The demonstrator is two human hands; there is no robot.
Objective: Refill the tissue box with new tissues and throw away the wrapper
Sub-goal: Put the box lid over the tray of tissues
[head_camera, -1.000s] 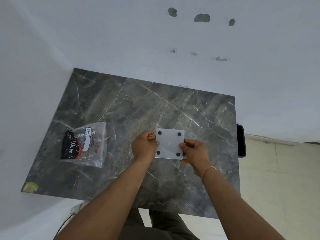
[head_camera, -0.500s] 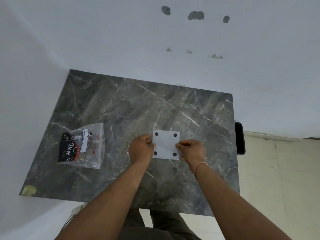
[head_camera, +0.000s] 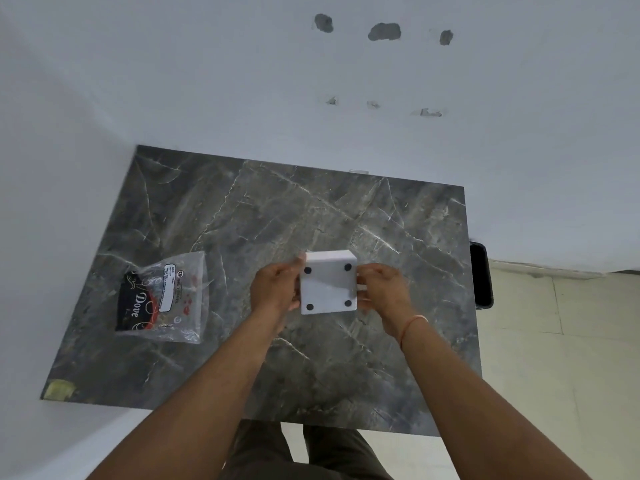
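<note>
since the last look the white tissue box [head_camera: 328, 287] has tipped so i see its far side wall as well as the underside with four dark feet, and it sits over the middle of the table [head_camera: 398, 220]. my left hand [head_camera: 275, 292] and right hand [head_camera: 381, 289] are both closed on opposite sides, equally near, base panel facing me. i judge the base comes off next; the tissue pack [head_camera: 162, 296] lies well apart to the left, nearer the left hand.
</note>
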